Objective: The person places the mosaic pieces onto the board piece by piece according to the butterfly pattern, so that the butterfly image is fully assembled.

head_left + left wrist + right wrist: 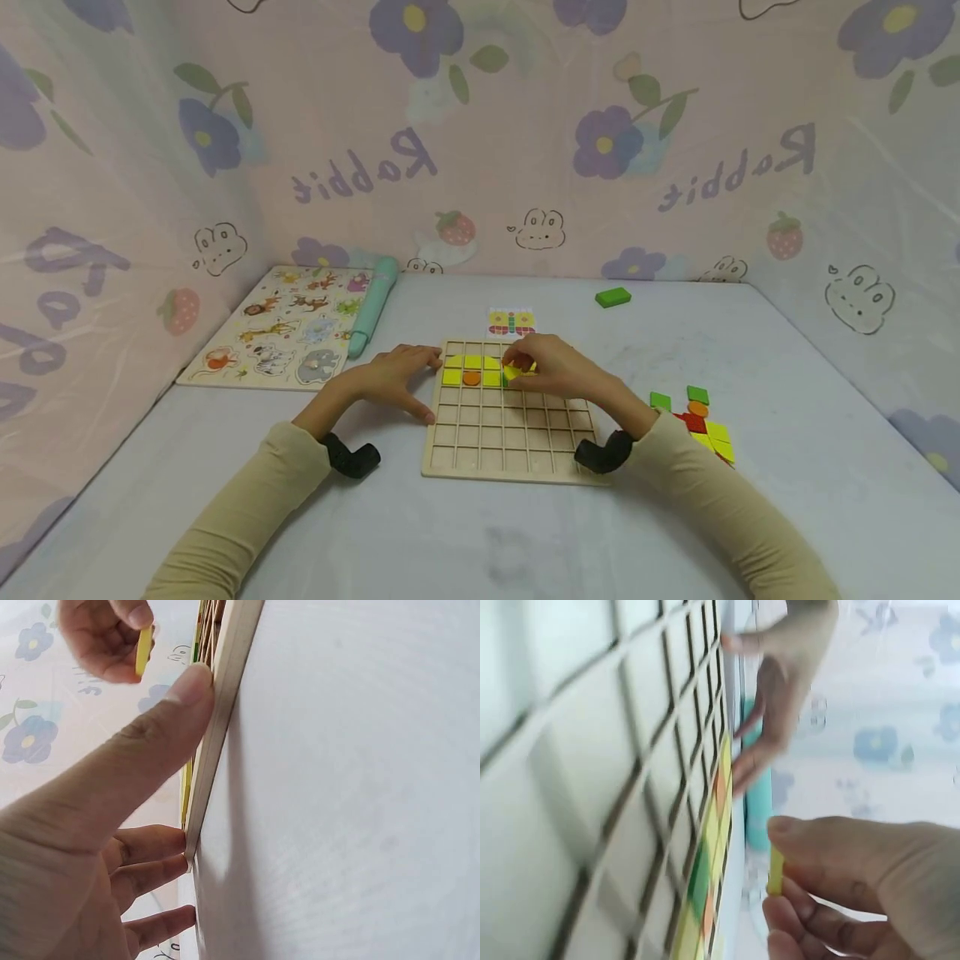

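Head view. The grid board (467, 457) lies flat mid-table (405, 533). Yellow tiles (452, 377) and an orange disc (471, 378) sit in its far left cells; the near rows show bare wood. A small pattern card (512, 322) lies just beyond the far edge. The left hand (393, 377) is spread at the board's left edge, fingers relaxed, grasping nothing. The right hand (553, 367) is over the far rows, fingertips drawn together. Step in hand, as judged: filling the far rows piece by piece, after the card. Edges: loose tiles (695, 423) lie right of the board, beside the right forearm; a green block (612, 297) lies far right. An animal puzzle (258, 380) lies far left, a teal pen (372, 308) along its right side. Room to move looks best on the near side; the black device (606, 452) on the right wrist is by the board's near right corner and could catch there.

Left wrist view. The right hand pinches a yellow tile (143, 651), roughly level, above the board and apart from it. The left thumb meets the board's edge, probably steadying it.

Right wrist view. The held tile shows edge-on between thumb and fingers. A green tile (698, 881) sits among yellow ones; ribs bound each cell. Next move, as judged, calls for squaring the tile to its cell, lowering it between ribs and releasing. Which cell: cannot tell.
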A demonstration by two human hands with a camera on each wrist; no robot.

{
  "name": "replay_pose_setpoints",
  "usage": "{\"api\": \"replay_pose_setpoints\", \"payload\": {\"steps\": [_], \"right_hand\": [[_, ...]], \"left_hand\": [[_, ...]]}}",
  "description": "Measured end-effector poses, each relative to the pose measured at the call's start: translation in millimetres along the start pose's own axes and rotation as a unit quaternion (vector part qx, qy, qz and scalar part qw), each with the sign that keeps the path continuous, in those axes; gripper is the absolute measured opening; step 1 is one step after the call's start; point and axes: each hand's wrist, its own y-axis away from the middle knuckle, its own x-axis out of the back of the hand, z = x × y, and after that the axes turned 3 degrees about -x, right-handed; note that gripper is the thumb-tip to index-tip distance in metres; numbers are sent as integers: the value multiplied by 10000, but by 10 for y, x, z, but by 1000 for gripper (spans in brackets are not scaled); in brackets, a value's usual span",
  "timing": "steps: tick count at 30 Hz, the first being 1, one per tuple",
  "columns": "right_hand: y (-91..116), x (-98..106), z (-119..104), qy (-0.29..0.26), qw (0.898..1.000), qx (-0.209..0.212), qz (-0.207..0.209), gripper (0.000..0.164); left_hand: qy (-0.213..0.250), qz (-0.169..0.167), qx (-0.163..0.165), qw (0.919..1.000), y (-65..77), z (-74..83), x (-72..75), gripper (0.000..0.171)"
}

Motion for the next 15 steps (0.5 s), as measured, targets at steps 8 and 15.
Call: {"api": "replay_pose_setpoints", "payload": {"steps": [8, 15], "right_hand": [[-339, -261, -256, -228, 9997, 72, 91, 29], [-472, -473, -259, -424, 9985, 298, -187, 24]], "left_hand": [[18, 44, -82, 10000, 0, 0, 24, 80], [52, 14, -29, 10000, -2, -21, 7, 80]]}}
